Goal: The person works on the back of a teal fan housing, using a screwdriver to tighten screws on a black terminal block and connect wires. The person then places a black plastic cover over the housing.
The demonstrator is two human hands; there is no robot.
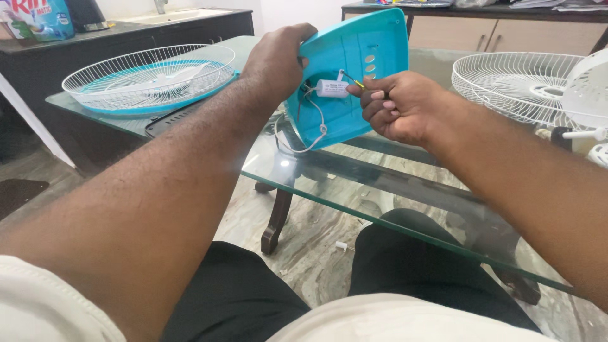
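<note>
Turquoise moulded-plastic fan housing panel (pixel 354 69) — gripped at its upper edge by left hand (pixel 275 60), propped over glass table (pixel 405 190).
Probably light, stiff, slightly slick; thin wires fragile — right hand (pixel 396 104) pinching yellow lead (pixel 353 80) beside small white cylindrical capacitor (pixel 332 88).

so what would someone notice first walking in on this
Most likely the turquoise plastic fan cover, held tilted over the glass table by the left hand at its upper edge. The right hand pinches a thin wire at the small white capacitor inside it. Next, the white wire fan guards: one at left on the table, another at right.
</note>
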